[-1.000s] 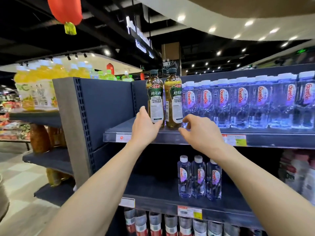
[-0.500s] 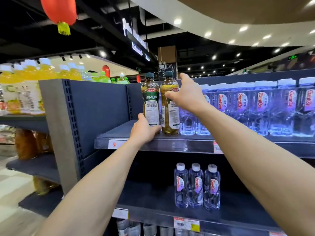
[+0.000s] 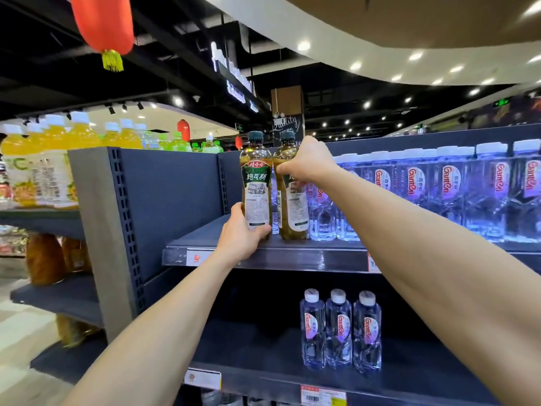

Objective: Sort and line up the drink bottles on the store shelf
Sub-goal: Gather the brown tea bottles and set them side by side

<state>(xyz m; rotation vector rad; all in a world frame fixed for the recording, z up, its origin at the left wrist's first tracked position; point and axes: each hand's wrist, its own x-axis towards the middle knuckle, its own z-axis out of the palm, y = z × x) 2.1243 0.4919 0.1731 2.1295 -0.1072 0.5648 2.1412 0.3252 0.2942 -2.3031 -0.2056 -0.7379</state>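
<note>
Two amber drink bottles with green caps and green-white labels stand side by side at the front of the upper shelf. My left hand grips the base of the left amber bottle. My right hand is closed around the shoulder of the right amber bottle. Directly to their right runs a row of clear water bottles with pink-red labels, touching the right amber bottle's side.
Three small water bottles stand on the lower shelf. The upper shelf's left part, up to the grey side panel, holds nothing. Yellow juice bottles fill the neighbouring rack at left. A red lantern hangs overhead.
My right hand rose from the shelf's front edge to the right amber bottle's shoulder and closed on it. My left hand slid down to the left bottle's base.
</note>
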